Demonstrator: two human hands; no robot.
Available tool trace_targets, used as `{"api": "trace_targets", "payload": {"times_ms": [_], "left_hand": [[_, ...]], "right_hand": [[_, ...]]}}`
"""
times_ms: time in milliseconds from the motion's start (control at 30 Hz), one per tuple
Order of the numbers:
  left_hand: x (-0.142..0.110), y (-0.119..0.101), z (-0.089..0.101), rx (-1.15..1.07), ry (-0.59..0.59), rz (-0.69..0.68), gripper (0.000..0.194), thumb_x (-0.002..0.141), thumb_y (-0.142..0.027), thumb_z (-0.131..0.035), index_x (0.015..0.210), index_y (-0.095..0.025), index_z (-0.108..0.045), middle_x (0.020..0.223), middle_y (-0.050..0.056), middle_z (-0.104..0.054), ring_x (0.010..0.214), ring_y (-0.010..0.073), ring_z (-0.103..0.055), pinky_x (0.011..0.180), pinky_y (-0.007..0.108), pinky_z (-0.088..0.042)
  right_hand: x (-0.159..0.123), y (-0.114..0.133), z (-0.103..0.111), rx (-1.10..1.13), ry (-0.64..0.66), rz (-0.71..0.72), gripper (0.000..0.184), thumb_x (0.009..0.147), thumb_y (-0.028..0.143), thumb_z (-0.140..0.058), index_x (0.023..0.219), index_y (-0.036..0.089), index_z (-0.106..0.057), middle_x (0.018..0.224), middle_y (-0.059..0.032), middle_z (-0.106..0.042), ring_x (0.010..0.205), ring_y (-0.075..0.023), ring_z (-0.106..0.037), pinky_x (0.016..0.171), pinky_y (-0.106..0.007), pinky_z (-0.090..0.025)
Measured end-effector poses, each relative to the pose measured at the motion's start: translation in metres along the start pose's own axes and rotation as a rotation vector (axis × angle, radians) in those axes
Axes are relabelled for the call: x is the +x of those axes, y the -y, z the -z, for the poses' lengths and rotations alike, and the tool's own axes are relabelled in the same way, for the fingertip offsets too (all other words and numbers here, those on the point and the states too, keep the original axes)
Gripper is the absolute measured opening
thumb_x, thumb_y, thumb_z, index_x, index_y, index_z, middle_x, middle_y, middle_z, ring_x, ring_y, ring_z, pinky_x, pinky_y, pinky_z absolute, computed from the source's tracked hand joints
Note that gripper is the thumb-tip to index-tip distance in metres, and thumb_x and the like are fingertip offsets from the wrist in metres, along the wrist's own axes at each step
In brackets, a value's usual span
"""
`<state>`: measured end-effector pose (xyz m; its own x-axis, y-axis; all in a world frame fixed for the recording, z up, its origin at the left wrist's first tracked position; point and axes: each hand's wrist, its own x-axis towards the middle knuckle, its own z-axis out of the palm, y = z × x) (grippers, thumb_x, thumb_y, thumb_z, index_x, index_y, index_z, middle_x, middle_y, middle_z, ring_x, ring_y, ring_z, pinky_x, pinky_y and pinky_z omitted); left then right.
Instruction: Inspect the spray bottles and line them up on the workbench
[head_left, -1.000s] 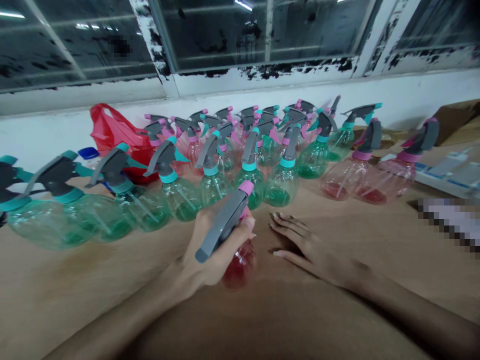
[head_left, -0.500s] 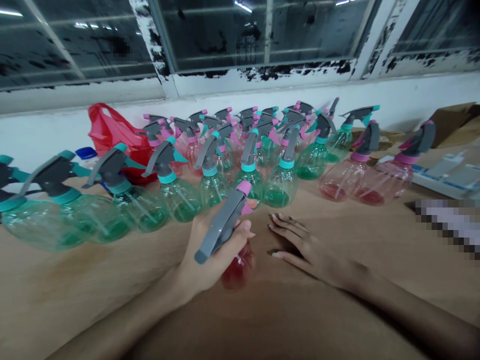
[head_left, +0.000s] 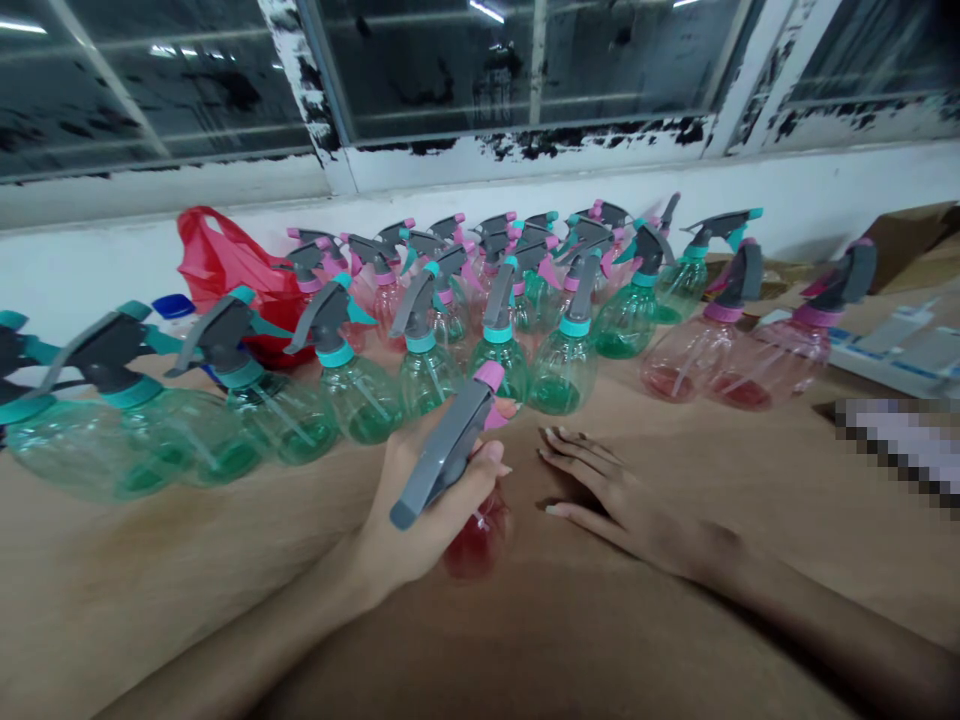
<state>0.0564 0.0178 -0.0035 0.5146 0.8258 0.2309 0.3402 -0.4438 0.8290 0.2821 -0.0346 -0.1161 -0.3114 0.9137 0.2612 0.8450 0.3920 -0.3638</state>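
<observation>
My left hand (head_left: 420, 510) is wrapped around the neck of a pink spray bottle (head_left: 480, 540) in the middle of the table. The bottle has a grey trigger head with a pink nozzle, and its lower body shows below my thumb. My right hand (head_left: 600, 490) rests on the table to the right of that bottle, fingers stretched out and holding nothing. Just beyond both hands stands a row of green spray bottles (head_left: 561, 385) with turquoise collars. Two pink spray bottles (head_left: 686, 360) stand farther right.
Behind the front row, several more pink and green spray bottles (head_left: 388, 310) crowd toward the wall. A red plastic bag (head_left: 232, 265) lies at the back left. On the right are a white tray (head_left: 877, 360) with small bottles, brown cardboard (head_left: 911, 240) and a blurred-out object (head_left: 900, 440).
</observation>
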Motion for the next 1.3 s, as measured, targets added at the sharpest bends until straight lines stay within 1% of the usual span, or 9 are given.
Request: {"api": "trace_targets", "payload": {"times_ms": [233, 400, 567, 700, 900, 1000, 1100, 1200, 1300], "left_hand": [[-0.0007, 0.0013, -0.0003, -0.019, 0.007, 0.004, 0.025, 0.086, -0.032, -0.05, 0.068, -0.021, -0.064, 0.071, 0.002, -0.068, 0.066, 0.0145, -0.069, 0.063, 0.024, -0.057], [-0.0001, -0.0003, 0.0003, -0.034, 0.02, -0.03, 0.024, 0.085, -0.029, -0.05, 0.067, -0.021, -0.063, 0.07, 0.002, -0.067, 0.067, 0.0145, -0.069, 0.063, 0.024, -0.057], [-0.0007, -0.0003, -0.0003, -0.028, 0.028, -0.001, 0.025, 0.086, -0.031, -0.049, 0.069, -0.021, -0.064, 0.071, 0.002, -0.069, 0.066, 0.0156, -0.07, 0.065, 0.027, -0.058], [-0.0007, 0.0014, -0.0001, -0.019, 0.006, 0.0, 0.024, 0.085, -0.032, -0.05, 0.067, -0.021, -0.063, 0.071, 0.002, -0.069, 0.068, 0.0156, -0.07, 0.065, 0.025, -0.058], [0.0, -0.0011, -0.0004, -0.003, 0.012, 0.012, 0.025, 0.085, -0.033, -0.049, 0.068, -0.021, -0.062, 0.071, 0.003, -0.068, 0.065, 0.0153, -0.069, 0.062, 0.025, -0.057], [0.0015, -0.0051, -0.0001, 0.014, -0.01, -0.023, 0.021, 0.084, -0.032, -0.049, 0.07, -0.021, -0.059, 0.07, 0.002, -0.066, 0.061, 0.0139, -0.065, 0.06, 0.025, -0.057], [0.0039, -0.0074, 0.002, -0.009, 0.017, -0.054, 0.014, 0.082, -0.028, -0.05, 0.071, -0.022, -0.057, 0.076, 0.001, -0.065, 0.068, 0.0151, -0.065, 0.063, 0.025, -0.058], [0.0047, -0.0058, 0.0032, -0.038, 0.043, -0.041, 0.01, 0.079, -0.024, -0.052, 0.071, -0.022, -0.057, 0.075, 0.0, -0.065, 0.072, 0.0165, -0.067, 0.068, 0.026, -0.058], [0.0031, -0.0018, 0.0013, -0.048, 0.013, -0.01, 0.013, 0.081, -0.029, -0.053, 0.071, -0.022, -0.059, 0.071, 0.001, -0.067, 0.068, 0.0165, -0.067, 0.063, 0.026, -0.058]], "right_hand": [[-0.0004, -0.0013, -0.0006, -0.006, 0.005, 0.01, 0.06, 0.09, 0.049, -0.044, 0.142, 0.024, -0.029, 0.147, -0.0057, -0.034, 0.136, -0.0225, -0.027, 0.11, -0.047, -0.029], [-0.0001, -0.0015, -0.0009, 0.007, -0.005, 0.011, 0.06, 0.089, 0.049, -0.045, 0.142, 0.025, -0.03, 0.146, -0.006, -0.035, 0.135, -0.0237, -0.029, 0.109, -0.048, -0.03], [-0.0002, -0.0016, -0.0012, 0.01, -0.018, 0.017, 0.06, 0.089, 0.049, -0.045, 0.142, 0.026, -0.029, 0.147, -0.0053, -0.035, 0.135, -0.0236, -0.029, 0.109, -0.048, -0.029], [-0.0002, -0.0018, -0.0006, 0.016, -0.015, 0.016, 0.059, 0.089, 0.049, -0.046, 0.142, 0.027, -0.03, 0.146, -0.005, -0.036, 0.135, -0.0245, -0.03, 0.108, -0.049, -0.03], [-0.0002, -0.001, -0.0008, -0.007, -0.011, 0.01, 0.06, 0.089, 0.049, -0.045, 0.142, 0.026, -0.03, 0.147, -0.0054, -0.035, 0.135, -0.0231, -0.029, 0.109, -0.048, -0.03], [-0.0004, -0.0013, -0.0015, -0.004, -0.017, 0.008, 0.059, 0.089, 0.049, -0.045, 0.141, 0.026, -0.031, 0.146, -0.0054, -0.036, 0.135, -0.0234, -0.03, 0.109, -0.048, -0.03], [-0.0006, -0.0015, -0.0013, 0.013, -0.026, 0.015, 0.059, 0.089, 0.049, -0.046, 0.141, 0.027, -0.031, 0.146, -0.0053, -0.037, 0.135, -0.0244, -0.031, 0.108, -0.049, -0.031], [-0.0005, -0.001, -0.0004, 0.012, -0.022, 0.013, 0.059, 0.089, 0.049, -0.046, 0.141, 0.027, -0.031, 0.146, -0.0052, -0.036, 0.135, -0.0242, -0.03, 0.108, -0.049, -0.031], [-0.0005, -0.0005, 0.0, -0.001, -0.015, 0.013, 0.06, 0.089, 0.049, -0.045, 0.142, 0.026, -0.029, 0.147, -0.0052, -0.035, 0.136, -0.0234, -0.028, 0.109, -0.048, -0.03]]}}
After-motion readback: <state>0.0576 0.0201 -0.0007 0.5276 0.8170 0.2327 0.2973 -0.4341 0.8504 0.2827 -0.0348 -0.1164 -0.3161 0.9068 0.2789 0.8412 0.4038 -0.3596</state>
